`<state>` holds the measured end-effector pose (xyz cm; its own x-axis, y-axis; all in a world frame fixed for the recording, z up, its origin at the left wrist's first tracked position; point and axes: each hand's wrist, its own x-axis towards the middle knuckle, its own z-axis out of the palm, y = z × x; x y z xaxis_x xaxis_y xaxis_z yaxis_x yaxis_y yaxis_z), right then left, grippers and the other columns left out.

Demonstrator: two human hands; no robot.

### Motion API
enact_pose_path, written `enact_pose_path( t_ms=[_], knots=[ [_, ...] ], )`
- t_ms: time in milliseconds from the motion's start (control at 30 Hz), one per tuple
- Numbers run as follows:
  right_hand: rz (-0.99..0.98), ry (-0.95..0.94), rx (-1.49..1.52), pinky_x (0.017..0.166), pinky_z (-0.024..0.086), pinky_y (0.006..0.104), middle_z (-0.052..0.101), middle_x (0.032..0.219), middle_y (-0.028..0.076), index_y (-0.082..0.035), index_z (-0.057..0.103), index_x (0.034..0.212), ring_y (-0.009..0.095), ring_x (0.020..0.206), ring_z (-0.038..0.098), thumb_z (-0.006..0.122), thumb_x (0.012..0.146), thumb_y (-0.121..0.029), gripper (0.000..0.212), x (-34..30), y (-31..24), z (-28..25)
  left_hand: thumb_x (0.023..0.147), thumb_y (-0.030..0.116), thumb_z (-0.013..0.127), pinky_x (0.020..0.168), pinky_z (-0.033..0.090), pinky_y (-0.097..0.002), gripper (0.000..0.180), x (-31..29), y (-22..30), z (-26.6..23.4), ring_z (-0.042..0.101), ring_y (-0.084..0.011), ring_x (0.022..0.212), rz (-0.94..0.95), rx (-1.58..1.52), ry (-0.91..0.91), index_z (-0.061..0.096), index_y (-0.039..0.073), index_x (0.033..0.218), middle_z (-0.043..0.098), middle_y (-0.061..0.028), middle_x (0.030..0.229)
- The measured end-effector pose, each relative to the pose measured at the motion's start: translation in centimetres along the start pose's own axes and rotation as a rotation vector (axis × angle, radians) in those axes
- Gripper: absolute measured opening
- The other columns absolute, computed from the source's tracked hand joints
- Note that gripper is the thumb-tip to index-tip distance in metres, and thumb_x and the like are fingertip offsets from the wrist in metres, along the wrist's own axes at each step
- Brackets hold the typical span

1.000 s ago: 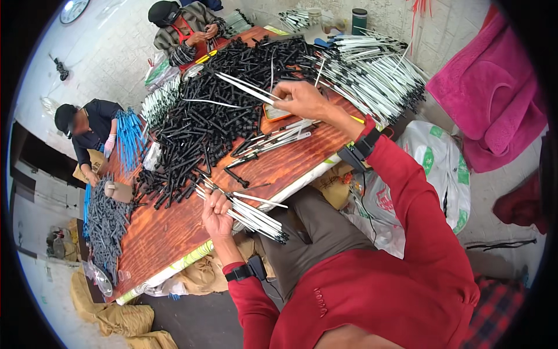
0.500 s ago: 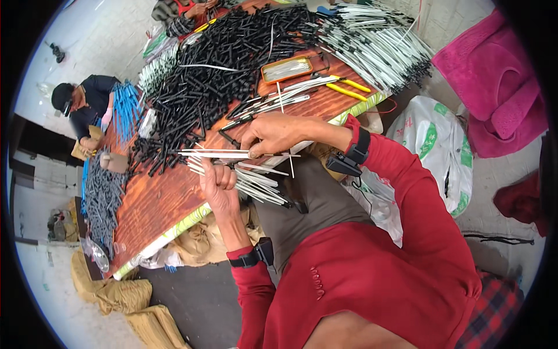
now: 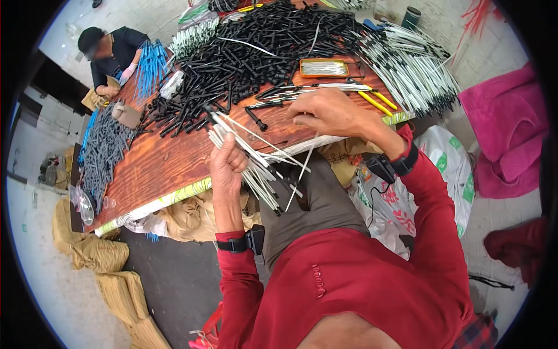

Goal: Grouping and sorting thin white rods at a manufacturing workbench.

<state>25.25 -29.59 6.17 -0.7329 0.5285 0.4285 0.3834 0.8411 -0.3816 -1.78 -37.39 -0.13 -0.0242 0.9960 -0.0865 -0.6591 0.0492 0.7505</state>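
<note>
In my left hand [image 3: 228, 168] is a loose bundle of thin white sticks [image 3: 258, 177], some with dark ends, fanning down toward my lap. The fingers are wrapped round it, and a few sticks poke out above the fist. My right hand [image 3: 334, 113] hovers over the table's near edge, to the right of the bundle. Its fingers are slightly bent and apart, with nothing visible in them. A black tube-like piece [image 3: 257, 119] lies on the table to the left of that hand. Beyond the right hand lies a row of white and black sticks [image 3: 317, 89].
Black tube-like pieces [image 3: 250, 52] form a large heap on the wooden table [image 3: 168, 168]. At right are white sticks with black ends [image 3: 407, 72], an orange-rimmed tray [image 3: 324, 75] and yellow-handled pliers [image 3: 376, 102]. A person [image 3: 113, 58] works at far left beside blue sticks [image 3: 152, 67].
My right hand has moved away from the bundle to the right, its fingers parting. The bundle in my left hand has tilted from nearly level to slanting. The whole view has shifted.
</note>
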Motion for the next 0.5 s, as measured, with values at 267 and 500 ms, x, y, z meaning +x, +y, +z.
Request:
enact_pose_path(
  t_ms=[267,500],
  knots=[
    [-0.162,0.241,-0.044,0.062,0.051,0.0421,0.067,0.082,0.010,-0.011,0.069,0.101,0.031,0.078,0.066,0.062,0.090,-0.030,0.023,3.1,-4.3,-0.9,0.090,0.016,0.070,0.041,0.020,-0.0180,0.012,-2.7,0.4,3.5,0.031,0.0001,0.045,-0.194,0.296,-0.111,0.060,0.010,0.091,0.041,0.0104,0.061],
    [0.020,-0.166,-0.039,0.058,0.049,0.0339,0.062,0.070,0.006,-0.006,0.066,0.093,0.021,0.065,0.062,0.059,0.094,-0.024,0.020,2.6,-0.7,-0.1,0.090,0.019,0.071,0.043,0.020,-0.0179,0.015,-2.5,-2.0,2.3,0.031,0.0001,0.047,-0.199,0.522,-0.099,0.062,0.007,0.094,0.040,0.0104,0.061]
  ],
)
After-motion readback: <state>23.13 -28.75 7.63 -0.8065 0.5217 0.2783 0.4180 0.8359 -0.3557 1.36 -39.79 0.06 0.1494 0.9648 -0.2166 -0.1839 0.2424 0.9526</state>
